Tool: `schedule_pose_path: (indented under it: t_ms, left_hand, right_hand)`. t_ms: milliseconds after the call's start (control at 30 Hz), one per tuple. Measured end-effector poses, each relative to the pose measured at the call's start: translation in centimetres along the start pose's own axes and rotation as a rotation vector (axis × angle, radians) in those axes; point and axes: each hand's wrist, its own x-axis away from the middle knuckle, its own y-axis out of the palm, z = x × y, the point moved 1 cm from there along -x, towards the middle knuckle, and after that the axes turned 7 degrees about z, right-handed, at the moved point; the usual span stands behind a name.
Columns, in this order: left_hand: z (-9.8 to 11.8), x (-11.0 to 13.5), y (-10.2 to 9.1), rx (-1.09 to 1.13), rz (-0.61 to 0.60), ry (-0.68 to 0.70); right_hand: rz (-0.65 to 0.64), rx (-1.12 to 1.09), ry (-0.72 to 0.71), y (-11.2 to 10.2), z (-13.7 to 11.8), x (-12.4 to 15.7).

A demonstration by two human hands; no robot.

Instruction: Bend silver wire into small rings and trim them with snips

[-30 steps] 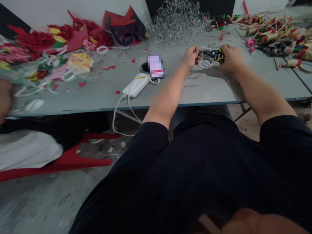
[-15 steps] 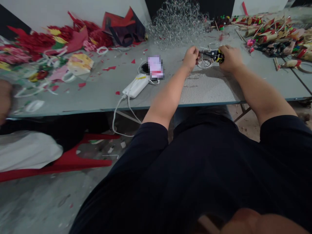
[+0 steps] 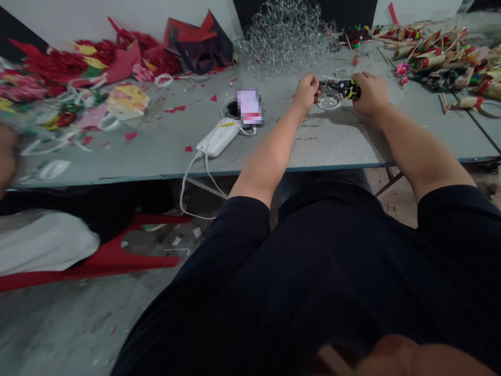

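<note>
My right hand (image 3: 370,94) is closed around the black and yellow handles of a pair of pliers (image 3: 344,87), whose jaws point left. At the jaw tips, my left hand (image 3: 308,93) pinches something small and dark that its fingers mostly hide. Just below the pliers a clear round dish (image 3: 329,101) with shiny bits in it sits on the table. Under my forearms lies a pale textured mat (image 3: 332,143) with a few thin wire or stick pieces on it.
Behind my hands rises a heap of tangled silvery wire (image 3: 284,39). Left of me are a phone (image 3: 249,106) and a white power strip (image 3: 219,138). Red artificial flowers (image 3: 58,65) fill the far left; small wooden crafts (image 3: 434,60) lie right. Another person's hand (image 3: 7,156) is at the left edge.
Both my hands and the pliers keep almost the same place. The view has shifted very slightly; nothing was visibly picked up or let go.
</note>
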Motion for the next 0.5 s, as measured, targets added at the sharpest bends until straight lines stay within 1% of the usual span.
schedule_pose_path:
  t_ms: [67,100,167,200,267,333,367,400,467,500]
  left_hand:
    - [-0.6,-0.2,0.3,-0.022,0.123,0.013]
    - [-0.8,-0.2,0.4,-0.036,0.138,0.01]
    - [-1.0,-0.3,0.5,-0.046,0.102,0.008]
    - [-1.1,-0.4,0.5,-0.042,0.104,0.016]
    - [-1.1,-0.5,0.5,-0.03,0.143,0.038]
    - [-1.2,-0.5,0.6,-0.028,0.163,0.055]
    - [-1.3,-0.5,0.7,-0.03,0.16,0.061]
    - [-1.3,-0.4,0.8,-0.028,0.154,0.074]
    - [-1.4,-0.3,0.9,-0.02,0.157,0.12]
    - [-1.5,-0.2,0.9,-0.017,0.17,0.155]
  right_hand:
    - [-0.177,-0.236,0.037,0.2,-1.1,0.7]
    - [-0.221,-0.311,0.054,0.3,-1.7,1.0]
    - [-0.216,-0.371,0.073,0.1,-2.4,1.5]
    - [-0.199,-0.37,0.078,-0.1,-2.5,1.6]
    - [-0.188,-0.34,0.08,-0.6,-2.0,1.5]
    - [-0.179,-0.272,0.061,-1.2,-0.9,1.1]
    - [-0.137,-0.211,0.033,-1.5,-0.3,0.8]
    - [-0.068,-0.117,0.0,-1.8,0.4,0.4]
    - [0.142,0.143,-0.058,-2.3,1.5,-0.2]
    - [0.221,0.266,-0.068,-2.4,2.0,-0.5]
